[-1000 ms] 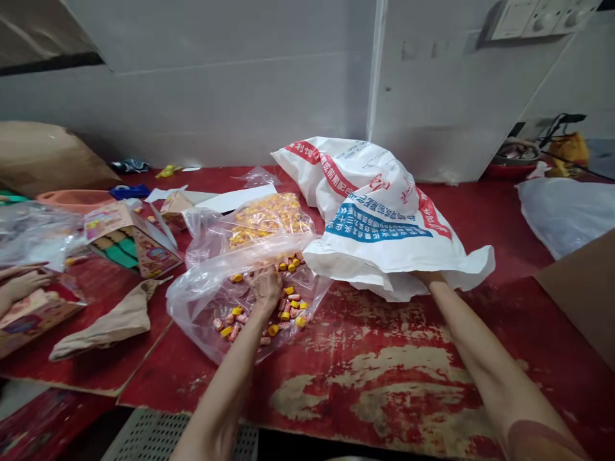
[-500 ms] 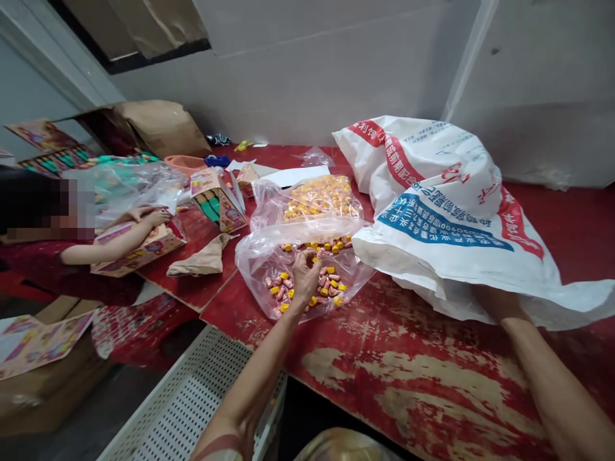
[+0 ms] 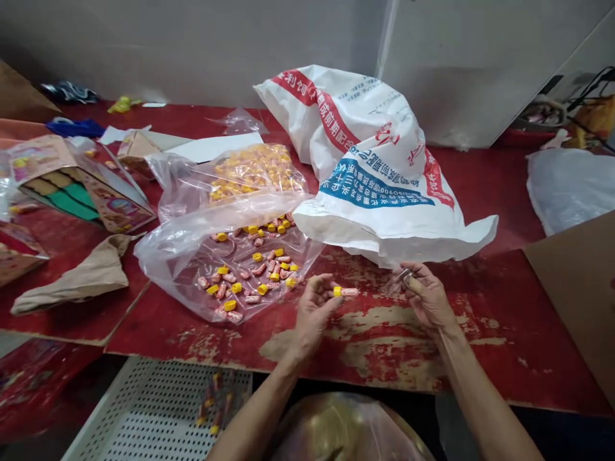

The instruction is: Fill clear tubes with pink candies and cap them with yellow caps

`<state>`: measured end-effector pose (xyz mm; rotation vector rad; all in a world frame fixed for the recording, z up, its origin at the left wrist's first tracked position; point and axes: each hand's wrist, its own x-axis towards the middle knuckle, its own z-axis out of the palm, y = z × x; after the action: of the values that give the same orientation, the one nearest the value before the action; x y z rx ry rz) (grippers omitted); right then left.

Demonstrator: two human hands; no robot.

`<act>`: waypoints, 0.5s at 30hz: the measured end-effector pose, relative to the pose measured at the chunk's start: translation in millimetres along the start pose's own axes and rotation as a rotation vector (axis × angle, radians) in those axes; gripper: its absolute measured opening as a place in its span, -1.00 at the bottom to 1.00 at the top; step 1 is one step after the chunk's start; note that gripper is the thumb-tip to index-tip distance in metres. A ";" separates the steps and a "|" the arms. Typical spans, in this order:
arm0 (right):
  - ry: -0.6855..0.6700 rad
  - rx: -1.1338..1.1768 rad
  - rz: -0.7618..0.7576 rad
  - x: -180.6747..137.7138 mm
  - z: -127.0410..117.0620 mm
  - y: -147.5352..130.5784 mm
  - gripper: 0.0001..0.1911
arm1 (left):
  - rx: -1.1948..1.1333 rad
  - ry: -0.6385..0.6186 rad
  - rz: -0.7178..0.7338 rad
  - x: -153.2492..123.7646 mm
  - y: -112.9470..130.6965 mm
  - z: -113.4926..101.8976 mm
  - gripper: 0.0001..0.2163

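Observation:
My left hand (image 3: 314, 306) pinches a small candy tube with a yellow cap (image 3: 344, 292) over the worn red table (image 3: 365, 346). My right hand (image 3: 425, 293) is curled beside it, fingers closed on a small clear plastic wrapper (image 3: 401, 279). Just left of my hands lies an open clear plastic bag (image 3: 230, 256) with several loose pink tubes and yellow caps inside. A second clear bag of yellow pieces (image 3: 254, 169) sits behind it. A large white woven sack (image 3: 369, 173) with red and blue print lies just beyond my right hand.
Printed cardboard boxes (image 3: 72, 186) and a brown paper bag (image 3: 79, 275) lie at the left. A grey plastic bag (image 3: 569, 186) and a cardboard sheet (image 3: 576, 288) are at the right. A perforated white tray (image 3: 158, 410) sits below the table's front edge.
My left hand came out of the clear bag holding a capped tube. My right hand drew out from under the white sack with a small wrapper. Both now meet near the table's front.

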<state>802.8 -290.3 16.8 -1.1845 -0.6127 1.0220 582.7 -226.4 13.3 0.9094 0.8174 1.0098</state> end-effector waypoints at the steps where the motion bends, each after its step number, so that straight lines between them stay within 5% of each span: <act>1: 0.002 0.019 0.003 -6.6 6.9 3.2 -0.66 | -0.007 0.000 -0.014 -3.4 -5.0 6.1 -0.64; 15: 0.002 0.051 -0.072 -29.9 32.9 36.4 -0.66 | 0.080 0.129 -0.026 -21.5 -10.8 3.2 -0.75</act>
<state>750.4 -300.6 -4.4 -1.1110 -0.6203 0.9696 582.3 -250.0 7.9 0.9056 0.9820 1.0269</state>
